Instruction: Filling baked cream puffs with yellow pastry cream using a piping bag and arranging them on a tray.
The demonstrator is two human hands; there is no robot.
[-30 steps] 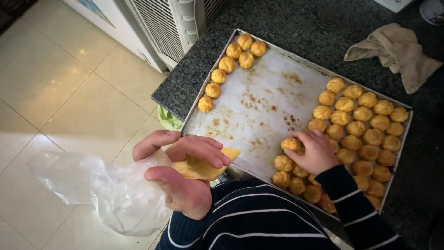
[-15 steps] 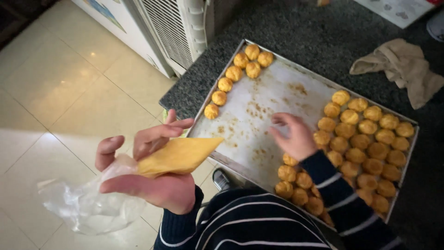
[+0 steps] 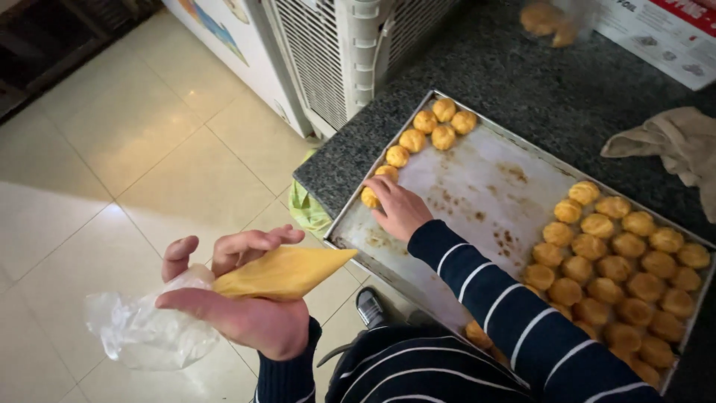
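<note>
My left hand (image 3: pixel 237 295) holds a clear plastic piping bag (image 3: pixel 280 273) filled with yellow cream, its loose end hanging off to the left over the floor. My right hand (image 3: pixel 400 208) reaches across a metal baking tray (image 3: pixel 477 186) and its fingers touch a small golden puff (image 3: pixel 371 197) at the tray's near left edge. A short row of puffs (image 3: pixel 429 130) runs along the tray's far left corner. Several more puffs (image 3: pixel 619 261) are packed together on the tray's right side.
The tray lies on a dark speckled stone counter (image 3: pixel 522 82). A beige cloth (image 3: pixel 671 142) rests at the right. A bag of puffs (image 3: pixel 548 19) and a white box (image 3: pixel 664 33) sit at the back. A white louvred appliance (image 3: pixel 335 52) stands beyond the counter's corner over a tiled floor (image 3: pixel 112 172).
My right hand has moved from the puffs on the tray's right side across to the left edge. The left hand has opened around the piping bag, its tip pointing right.
</note>
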